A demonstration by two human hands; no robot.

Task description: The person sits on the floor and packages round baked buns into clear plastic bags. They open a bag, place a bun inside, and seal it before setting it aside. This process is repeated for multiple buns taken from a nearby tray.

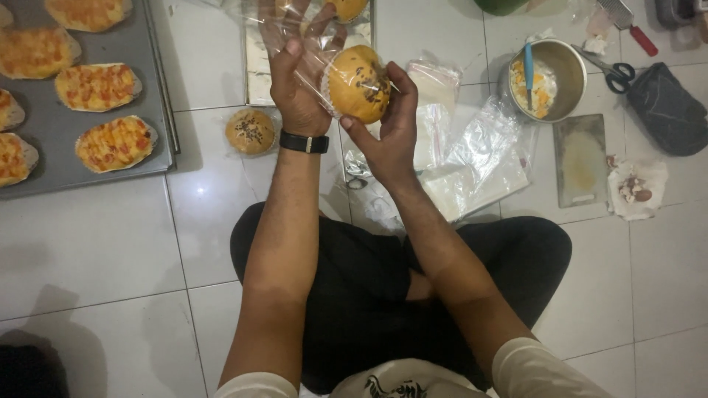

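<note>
Bun (358, 82) gripped between raised hands: left (299, 88) on plastic bag (295, 29), right (391, 133) beneath.

Relative to the bun (359, 82): its left side is hidden behind the left hand (297, 81) and a clear bag (295, 29); a second bun (346, 9) above it is cut by the top edge; far left, tray (59, 140) breads run off-frame; the grater (627, 22) at upper right is cropped.

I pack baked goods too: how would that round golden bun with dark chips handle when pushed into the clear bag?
The round golden chip-topped bun probably feels light and squashable, so fingers could dent it. The thin clear plastic bag in the left hand looks floppy and may cling or crumple.
</note>
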